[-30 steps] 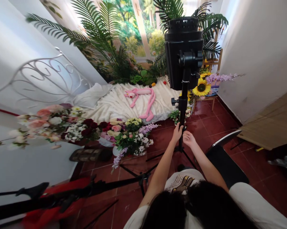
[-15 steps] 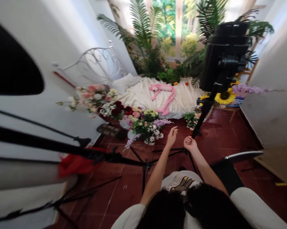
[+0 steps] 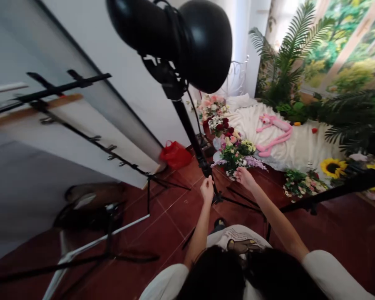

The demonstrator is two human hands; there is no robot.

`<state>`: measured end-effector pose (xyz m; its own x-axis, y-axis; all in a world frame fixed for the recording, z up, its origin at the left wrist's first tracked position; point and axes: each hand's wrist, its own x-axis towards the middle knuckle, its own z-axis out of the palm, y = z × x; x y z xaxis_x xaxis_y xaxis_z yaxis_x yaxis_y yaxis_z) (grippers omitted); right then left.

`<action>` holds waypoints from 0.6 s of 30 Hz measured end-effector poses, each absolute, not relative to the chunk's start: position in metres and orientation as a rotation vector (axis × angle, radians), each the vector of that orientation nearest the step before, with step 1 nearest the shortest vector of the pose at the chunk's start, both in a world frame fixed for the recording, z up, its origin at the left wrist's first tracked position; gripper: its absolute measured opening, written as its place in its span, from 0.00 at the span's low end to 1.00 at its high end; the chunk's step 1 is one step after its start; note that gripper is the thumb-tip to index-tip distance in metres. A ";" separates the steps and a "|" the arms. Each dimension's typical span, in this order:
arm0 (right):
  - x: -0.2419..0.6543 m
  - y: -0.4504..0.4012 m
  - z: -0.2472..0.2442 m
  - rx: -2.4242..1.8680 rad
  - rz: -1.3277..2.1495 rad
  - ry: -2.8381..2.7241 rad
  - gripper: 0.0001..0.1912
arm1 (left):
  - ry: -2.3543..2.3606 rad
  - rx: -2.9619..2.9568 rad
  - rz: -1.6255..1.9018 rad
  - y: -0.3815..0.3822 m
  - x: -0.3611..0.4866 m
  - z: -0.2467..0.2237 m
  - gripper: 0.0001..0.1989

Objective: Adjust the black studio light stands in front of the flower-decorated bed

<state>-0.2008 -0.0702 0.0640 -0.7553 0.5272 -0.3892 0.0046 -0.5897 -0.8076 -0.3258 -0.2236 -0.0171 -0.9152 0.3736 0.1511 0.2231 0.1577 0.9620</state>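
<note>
My left hand [image 3: 207, 190] is closed, its fingers curled against the lower pole of a black light stand [image 3: 189, 125]. The contact itself is small and partly hidden by the hand. On top of this stand sits a large black studio lamp [image 3: 202, 46], tilted to the right. My right hand [image 3: 246, 178] is held in the air to the right of the pole, fingers loosely bent and apart, with nothing in it. Beyond it lie bunches of artificial flowers [image 3: 234, 150] at the foot of a bed with a cream blanket [image 3: 302, 146].
A pink plush toy [image 3: 277, 125] lies on the blanket. At left stands a backdrop crossbar with clips [image 3: 93, 133], beside a red bag [image 3: 176, 155]. Stand legs [image 3: 243, 201] spread over the red tiles. Another black pole [image 3: 337, 191] crosses at right, near sunflowers [image 3: 333, 167].
My view has swung left, so the bed and flowers sit farther right. The lamp stand is now in front of me, and my left hand has come to its pole.
</note>
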 end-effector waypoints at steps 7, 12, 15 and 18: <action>-0.325 -0.065 0.080 -0.771 1.789 -2.392 0.09 | 2.362 0.671 2.105 -0.221 -0.356 0.005 0.26; -0.369 -0.050 0.099 -0.609 1.737 -2.859 0.07 | 2.184 0.778 1.973 -0.209 -0.372 0.004 0.27; -0.384 -0.046 0.109 -0.578 1.537 -3.056 0.12 | 2.166 0.787 1.946 -0.208 -0.376 0.001 0.28; -0.399 -0.050 0.111 -0.482 1.331 -2.838 0.16 | 2.165 0.788 1.945 -0.208 -0.377 -0.002 0.28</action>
